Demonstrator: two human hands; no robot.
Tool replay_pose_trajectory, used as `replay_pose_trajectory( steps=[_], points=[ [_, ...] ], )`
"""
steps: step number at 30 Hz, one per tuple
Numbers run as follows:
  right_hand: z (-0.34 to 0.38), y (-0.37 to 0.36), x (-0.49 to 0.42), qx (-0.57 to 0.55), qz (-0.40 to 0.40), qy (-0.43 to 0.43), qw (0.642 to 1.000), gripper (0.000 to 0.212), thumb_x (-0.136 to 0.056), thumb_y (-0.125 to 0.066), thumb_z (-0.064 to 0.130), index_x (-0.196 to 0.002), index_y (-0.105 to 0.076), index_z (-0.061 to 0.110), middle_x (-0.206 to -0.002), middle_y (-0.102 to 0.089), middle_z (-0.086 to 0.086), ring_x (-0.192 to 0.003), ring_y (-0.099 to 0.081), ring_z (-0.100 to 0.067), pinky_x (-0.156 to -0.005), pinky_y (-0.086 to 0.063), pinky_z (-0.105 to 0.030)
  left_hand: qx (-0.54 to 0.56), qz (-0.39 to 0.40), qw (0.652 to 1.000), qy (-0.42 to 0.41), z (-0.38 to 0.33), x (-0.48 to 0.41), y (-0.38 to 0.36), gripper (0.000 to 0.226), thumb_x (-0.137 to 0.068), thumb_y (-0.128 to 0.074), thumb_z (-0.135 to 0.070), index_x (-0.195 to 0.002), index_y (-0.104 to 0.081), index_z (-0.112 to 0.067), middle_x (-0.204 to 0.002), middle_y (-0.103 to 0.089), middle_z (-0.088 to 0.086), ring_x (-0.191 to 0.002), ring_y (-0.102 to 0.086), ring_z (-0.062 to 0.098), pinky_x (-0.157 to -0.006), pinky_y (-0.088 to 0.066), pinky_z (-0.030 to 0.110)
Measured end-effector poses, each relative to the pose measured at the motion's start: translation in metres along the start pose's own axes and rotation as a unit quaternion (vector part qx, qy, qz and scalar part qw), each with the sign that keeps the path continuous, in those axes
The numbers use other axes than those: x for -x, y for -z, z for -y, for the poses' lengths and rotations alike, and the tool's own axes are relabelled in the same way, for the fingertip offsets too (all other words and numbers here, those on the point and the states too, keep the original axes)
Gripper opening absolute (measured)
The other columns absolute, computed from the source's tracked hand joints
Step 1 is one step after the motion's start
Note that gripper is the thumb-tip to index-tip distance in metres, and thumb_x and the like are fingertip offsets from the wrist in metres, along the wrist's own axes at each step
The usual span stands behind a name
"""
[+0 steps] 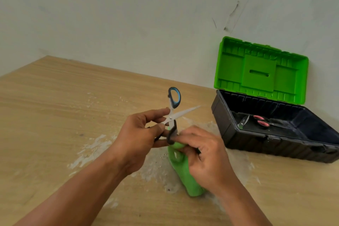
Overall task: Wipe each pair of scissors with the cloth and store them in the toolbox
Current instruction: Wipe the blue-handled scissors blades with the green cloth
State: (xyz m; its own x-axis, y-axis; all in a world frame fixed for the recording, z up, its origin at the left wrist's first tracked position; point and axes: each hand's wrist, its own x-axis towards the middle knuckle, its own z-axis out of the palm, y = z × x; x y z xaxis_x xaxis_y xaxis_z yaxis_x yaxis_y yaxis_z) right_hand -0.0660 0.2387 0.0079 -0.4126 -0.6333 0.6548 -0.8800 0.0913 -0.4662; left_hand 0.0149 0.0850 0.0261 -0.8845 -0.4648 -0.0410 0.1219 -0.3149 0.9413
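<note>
Ideally, wiping this pair calls for a steady hold near the pivot while the cloth is drawn along each blade from pivot to tip, with the fingers behind the fabric and off the cutting edge, and both faces of both blades covered before storage. Above the pale wood-grain worktop (55,106), the left hand (141,134) pinches the steel scissors with blue-and-black handles (171,117) close to the pivot, thumb and forefinger narrowed onto them. The scissors are spread open: one handle loop stands up, one blade points to the right, and the other handle hangs down between the two hands. Just below, the bright green cloth (180,174) trails down to the worktop. The right hand (205,154) has its fingers curled round the top of the cloth, which lies against the lower part of the scissors; whether a blade is inside the fold cannot be told. Well to the right the black plastic toolbox (256,145) sits with its green lid (260,71) raised, and a pair of pink-handled scissors (261,122) is already inside.
</note>
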Motion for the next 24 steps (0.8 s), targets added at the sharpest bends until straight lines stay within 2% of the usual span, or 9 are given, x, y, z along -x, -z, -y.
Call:
replay_pose_trajectory(
  steps=[4,5,8,10,13,16,18,22,24],
  points=[
    [-0.005,-0.003,-0.010,0.011,-0.073,-0.010,0.997,0.038,-0.078,-0.060,-0.014,-0.101,-0.080,0.009,-0.095,-0.073,0.004,-0.088,-0.070,-0.004,-0.075,-0.058,-0.020,-0.006,0.007,1.000,0.000,0.001,-0.002,-0.003,0.034,-0.096,-0.051,0.010,-0.118,-0.069,-0.009,-0.109,-0.056,0.011,-0.076,-0.072,0.023,-0.073,-0.064,0.038],
    [-0.004,-0.005,-0.010,0.007,-0.061,-0.006,0.998,0.037,-0.079,-0.060,-0.013,-0.101,-0.080,0.008,-0.095,-0.073,0.004,-0.089,-0.069,-0.004,-0.075,-0.057,-0.018,-0.007,0.000,1.000,0.001,0.002,-0.004,-0.002,0.034,-0.096,-0.051,0.010,-0.117,-0.069,-0.009,-0.108,-0.056,0.010,-0.075,-0.071,0.023,-0.072,-0.064,0.037],
    [-0.005,0.000,0.002,-0.014,0.061,-0.009,0.998,0.047,-0.075,-0.058,-0.015,-0.101,-0.081,0.015,-0.096,-0.071,0.016,-0.090,-0.068,0.000,-0.074,-0.053,-0.012,-0.007,-0.032,0.999,-0.001,0.000,-0.007,0.007,0.036,-0.095,-0.051,0.013,-0.114,-0.070,-0.010,-0.105,-0.055,0.009,-0.074,-0.067,0.023,-0.066,-0.063,0.033],
    [-0.008,0.010,0.007,-0.016,0.089,-0.035,0.995,0.049,-0.077,-0.059,-0.016,-0.103,-0.082,0.020,-0.096,-0.071,0.017,-0.090,-0.069,0.000,-0.074,-0.056,-0.015,-0.006,-0.054,0.998,-0.010,-0.005,-0.010,0.014,0.035,-0.095,-0.051,0.012,-0.116,-0.069,-0.010,-0.109,-0.057,0.010,-0.080,-0.067,0.025,-0.070,-0.063,0.035],
    [-0.010,0.027,0.001,-0.012,-0.020,-0.083,0.996,0.042,-0.084,-0.072,-0.010,-0.108,-0.077,0.024,-0.096,-0.072,0.016,-0.089,-0.070,-0.004,-0.076,-0.062,-0.028,-0.003,-0.079,0.996,-0.026,-0.012,-0.013,0.020,0.037,-0.095,-0.050,0.013,-0.121,-0.067,-0.008,-0.116,-0.056,0.016,-0.080,-0.071,0.024,-0.071,-0.063,0.035],
    [-0.004,0.045,-0.006,0.003,-0.170,-0.162,0.972,0.036,-0.089,-0.075,0.009,-0.116,-0.070,0.031,-0.106,-0.073,0.016,-0.099,-0.070,0.000,-0.089,-0.059,-0.026,0.007,-0.104,0.994,-0.037,-0.017,-0.010,0.023,0.039,-0.095,-0.050,0.013,-0.124,-0.065,-0.007,-0.111,-0.058,0.014,-0.076,-0.072,0.020,-0.074,-0.064,0.038],
    [0.004,0.053,-0.008,0.001,-0.228,-0.184,0.956,0.031,-0.090,-0.074,0.017,-0.119,-0.070,0.026,-0.108,-0.074,0.013,-0.102,-0.071,-0.004,-0.090,-0.058,-0.026,0.025,-0.118,0.992,-0.041,-0.023,-0.009,0.026,0.039,-0.095,-0.049,0.013,-0.124,-0.065,-0.006,-0.109,-0.060,0.012,-0.077,-0.072,0.020,-0.077,-0.063,0.038],
    [0.033,0.066,-0.017,0.118,-0.282,-0.105,0.946,0.021,-0.088,-0.076,0.015,-0.105,-0.065,0.011,-0.092,-0.067,0.005,-0.082,-0.066,-0.011,-0.078,-0.051,-0.009,0.061,-0.141,0.987,-0.045,-0.033,-0.010,0.034,0.037,-0.096,-0.048,0.012,-0.123,-0.065,-0.007,-0.120,-0.059,0.016,-0.087,-0.070,0.025,-0.078,-0.062,0.038],
    [0.048,0.068,-0.020,0.185,-0.301,-0.060,0.934,0.017,-0.087,-0.076,0.009,-0.100,-0.066,0.004,-0.091,-0.066,-0.001,-0.078,-0.061,-0.013,-0.076,-0.049,-0.012,0.070,-0.147,0.986,-0.046,-0.035,-0.010,0.037,0.038,-0.096,-0.048,0.013,-0.125,-0.064,-0.006,-0.125,-0.058,0.018,-0.088,-0.070,0.026,-0.076,-0.064,0.037]
  ],
)
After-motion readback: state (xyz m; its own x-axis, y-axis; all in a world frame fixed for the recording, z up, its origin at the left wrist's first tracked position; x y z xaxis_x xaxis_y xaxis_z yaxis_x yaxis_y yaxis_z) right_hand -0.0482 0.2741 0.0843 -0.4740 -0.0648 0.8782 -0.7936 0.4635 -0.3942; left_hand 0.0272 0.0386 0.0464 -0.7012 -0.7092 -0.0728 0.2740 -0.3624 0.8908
